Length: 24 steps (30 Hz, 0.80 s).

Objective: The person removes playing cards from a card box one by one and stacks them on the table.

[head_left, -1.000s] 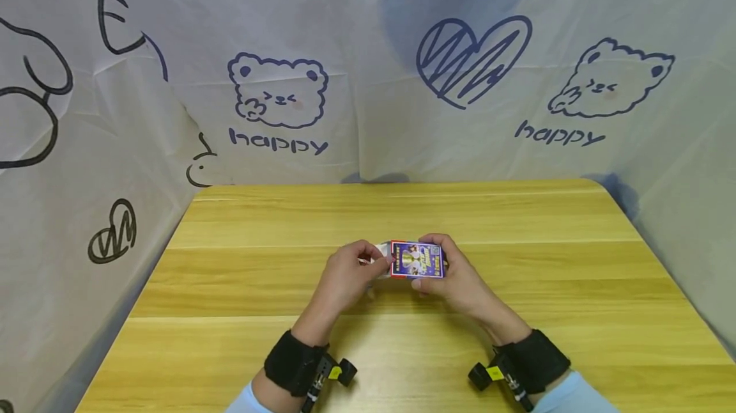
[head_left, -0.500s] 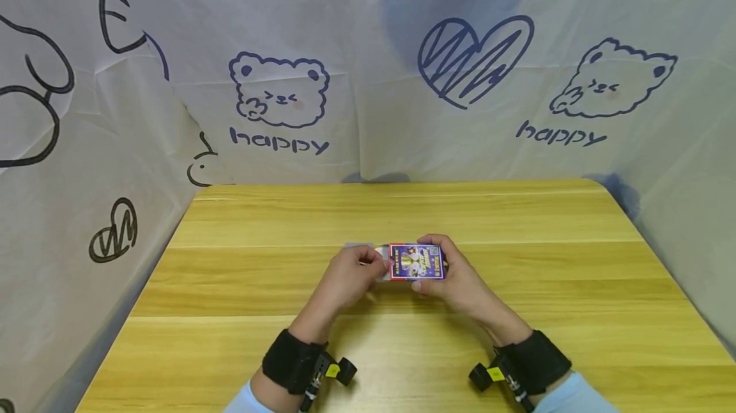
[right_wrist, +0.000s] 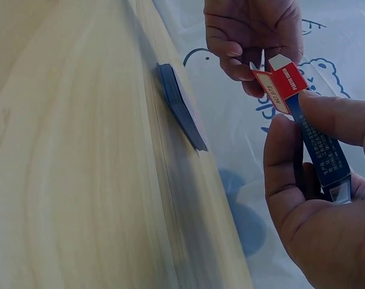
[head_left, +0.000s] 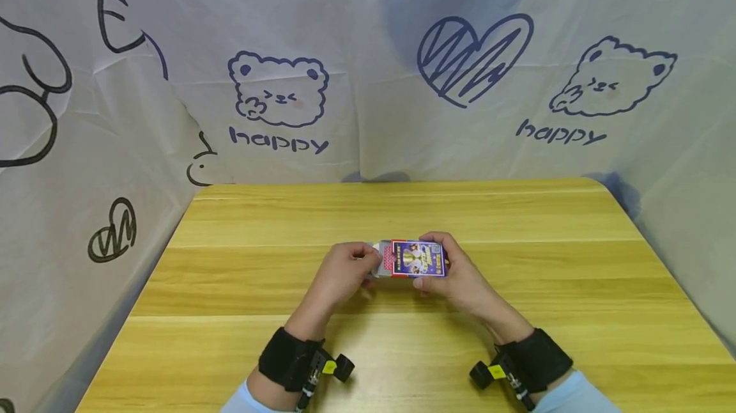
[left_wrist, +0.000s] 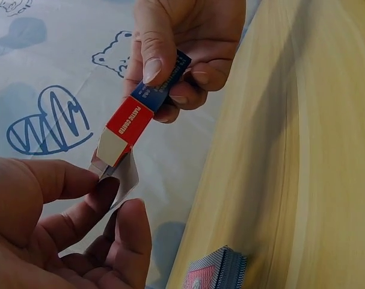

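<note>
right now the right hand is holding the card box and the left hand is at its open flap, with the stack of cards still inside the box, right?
Not quite. The right hand grips the card box and the left hand pinches its open flap, but the stack of cards lies on the table, as the left wrist view shows.

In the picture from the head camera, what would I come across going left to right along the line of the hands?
Bare yellow wooden table → left hand → open grey flap of the box → small purple and red card box → right hand → more bare table.
</note>
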Each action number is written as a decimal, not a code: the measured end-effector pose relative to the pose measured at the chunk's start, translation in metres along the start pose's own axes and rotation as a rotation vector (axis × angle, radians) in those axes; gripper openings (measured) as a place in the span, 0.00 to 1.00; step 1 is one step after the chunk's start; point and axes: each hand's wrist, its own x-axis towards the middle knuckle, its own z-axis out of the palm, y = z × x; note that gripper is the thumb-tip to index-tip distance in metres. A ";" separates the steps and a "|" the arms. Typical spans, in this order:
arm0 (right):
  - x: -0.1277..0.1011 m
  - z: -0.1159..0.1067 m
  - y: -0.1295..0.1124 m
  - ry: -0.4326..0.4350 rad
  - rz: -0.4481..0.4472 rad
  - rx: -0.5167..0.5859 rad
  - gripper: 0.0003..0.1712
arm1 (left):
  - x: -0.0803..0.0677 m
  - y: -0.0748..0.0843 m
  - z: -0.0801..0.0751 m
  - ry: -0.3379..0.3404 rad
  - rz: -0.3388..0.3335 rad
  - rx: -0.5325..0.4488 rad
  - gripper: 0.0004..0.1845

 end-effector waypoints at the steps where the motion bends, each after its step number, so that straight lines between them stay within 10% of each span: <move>1: 0.000 0.000 0.000 -0.003 -0.005 0.000 0.47 | 0.000 0.000 0.000 0.008 0.000 -0.003 0.12; 24: -0.001 -0.003 -0.004 0.034 -0.017 0.008 0.46 | 0.000 0.003 -0.012 0.022 -0.031 -0.144 0.07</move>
